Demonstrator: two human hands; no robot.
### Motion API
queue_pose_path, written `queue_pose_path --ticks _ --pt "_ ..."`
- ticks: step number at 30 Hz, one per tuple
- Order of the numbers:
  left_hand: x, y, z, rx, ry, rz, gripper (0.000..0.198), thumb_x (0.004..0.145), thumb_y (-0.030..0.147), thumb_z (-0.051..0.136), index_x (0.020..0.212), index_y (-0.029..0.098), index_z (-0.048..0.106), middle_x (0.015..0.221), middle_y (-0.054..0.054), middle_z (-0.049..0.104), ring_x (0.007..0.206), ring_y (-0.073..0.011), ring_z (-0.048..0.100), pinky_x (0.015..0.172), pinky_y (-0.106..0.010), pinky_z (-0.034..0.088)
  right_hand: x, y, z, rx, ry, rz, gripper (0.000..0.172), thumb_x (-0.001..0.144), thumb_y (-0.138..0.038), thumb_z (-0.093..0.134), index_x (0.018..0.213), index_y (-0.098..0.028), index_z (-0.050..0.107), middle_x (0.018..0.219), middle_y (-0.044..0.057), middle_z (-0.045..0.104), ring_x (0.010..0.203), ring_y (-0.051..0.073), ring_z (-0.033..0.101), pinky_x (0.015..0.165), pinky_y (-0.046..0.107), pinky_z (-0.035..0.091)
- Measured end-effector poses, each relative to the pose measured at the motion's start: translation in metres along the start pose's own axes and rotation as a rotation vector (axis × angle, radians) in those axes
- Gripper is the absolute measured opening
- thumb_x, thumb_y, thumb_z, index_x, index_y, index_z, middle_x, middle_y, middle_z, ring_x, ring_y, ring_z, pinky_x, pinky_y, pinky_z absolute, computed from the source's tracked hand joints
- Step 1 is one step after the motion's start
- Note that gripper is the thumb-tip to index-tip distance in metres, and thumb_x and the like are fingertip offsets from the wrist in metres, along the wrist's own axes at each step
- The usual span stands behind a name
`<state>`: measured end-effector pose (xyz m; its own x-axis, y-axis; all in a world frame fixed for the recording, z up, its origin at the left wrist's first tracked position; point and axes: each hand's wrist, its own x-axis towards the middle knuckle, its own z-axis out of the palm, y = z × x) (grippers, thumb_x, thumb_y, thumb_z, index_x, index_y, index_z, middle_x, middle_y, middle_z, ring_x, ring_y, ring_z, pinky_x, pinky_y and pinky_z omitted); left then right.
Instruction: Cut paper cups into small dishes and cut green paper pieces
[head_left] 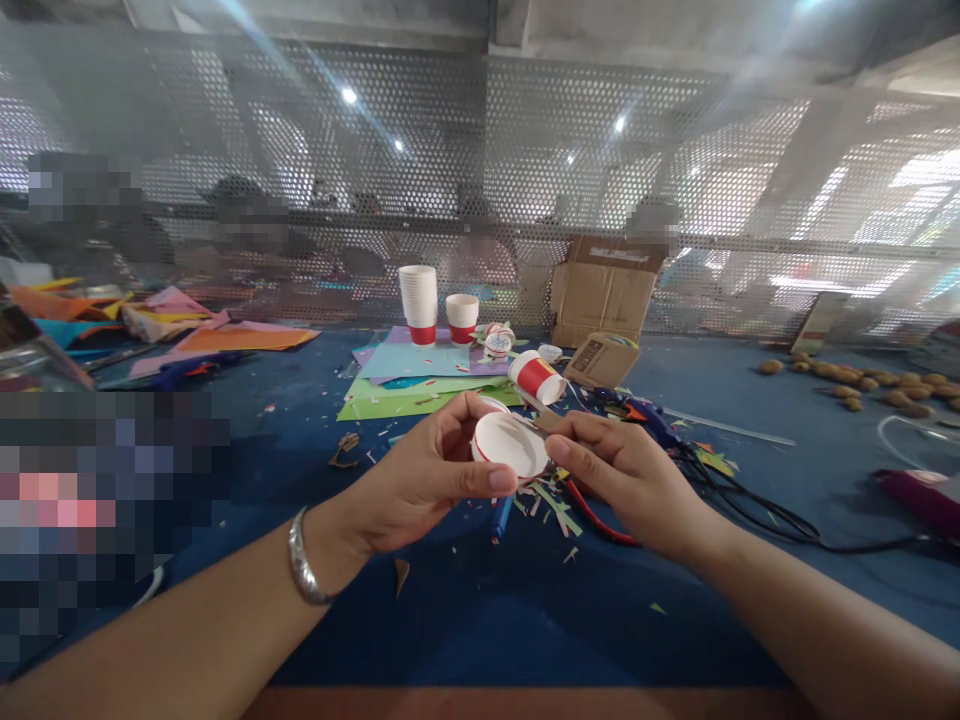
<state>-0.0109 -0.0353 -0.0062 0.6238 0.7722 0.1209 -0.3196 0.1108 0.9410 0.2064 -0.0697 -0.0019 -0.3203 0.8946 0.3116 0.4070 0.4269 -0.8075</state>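
Observation:
My left hand (442, 460) is closed around a cut-down paper cup piece (510, 447), shallow and white inside with a red edge, its thumb on the near rim. Close against its right side, my right hand (626, 475) pinches a small brown piece (551, 422) that looks like cardboard. A thin grey edge reaches from there over the cup piece; I cannot make out what it is. Just behind lies a red and white paper cup (537, 377) on its side. Paper scraps (551, 505), a blue pen-like stick (501, 520) and a red curved handle (600, 515) lie beneath my hands.
Stacked paper cups (418, 300) and a shorter cup stack (462, 318) stand behind coloured sheets (420, 360). An open cardboard box (604, 295) leans near the perforated screen (480, 150). A blue glue gun (652, 420), its black cord (757, 505) and walnut-like pieces (862, 380) lie right.

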Motion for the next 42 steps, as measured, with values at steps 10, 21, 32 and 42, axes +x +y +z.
queue_pose_path --ticks 10,21,32,42 --pt "0.0013 -0.0004 -0.0005 0.01 -0.014 0.002 0.047 0.067 0.021 0.089 0.097 0.016 0.054 0.092 -0.001 0.067 0.083 -0.0102 0.063 0.072 -0.019 0.048 0.0032 0.0016 -0.0034 -0.021 -0.04 0.013 0.034 0.1 -0.045 0.048 0.086 -0.017 0.06 0.086 0.003 0.062 0.078 0.016 0.054 0.069 0.027 0.04" --pt "0.0003 -0.0036 0.0019 0.094 0.018 0.067 0.053 0.062 0.017 0.092 0.094 0.018 0.051 0.087 0.002 0.067 0.076 -0.0096 0.059 0.065 -0.02 0.045 0.0017 -0.0005 -0.0045 -0.061 -0.02 -0.011 0.034 0.1 -0.045 0.05 0.079 -0.018 0.055 0.085 0.003 0.063 0.079 0.016 0.055 0.069 0.028 0.04" --pt "0.0006 -0.0038 0.0029 -0.003 0.035 0.021 0.052 0.061 0.016 0.091 0.097 0.018 0.054 0.089 0.001 0.066 0.079 -0.0106 0.059 0.068 -0.021 0.046 0.001 0.0015 -0.0047 -0.096 0.034 -0.025 0.035 0.101 -0.042 0.051 0.077 -0.018 0.06 0.071 -0.002 0.055 0.067 0.013 0.048 0.063 0.025 0.037" --pt "0.0008 -0.0043 0.0011 -0.019 -0.001 -0.01 0.051 0.065 0.018 0.09 0.101 0.018 0.054 0.093 0.0 0.066 0.083 -0.0112 0.061 0.073 -0.022 0.049 0.0028 0.0009 -0.0044 -0.05 0.001 0.011 0.034 0.099 -0.047 0.051 0.082 -0.02 0.063 0.076 0.002 0.062 0.071 0.015 0.054 0.063 0.026 0.043"
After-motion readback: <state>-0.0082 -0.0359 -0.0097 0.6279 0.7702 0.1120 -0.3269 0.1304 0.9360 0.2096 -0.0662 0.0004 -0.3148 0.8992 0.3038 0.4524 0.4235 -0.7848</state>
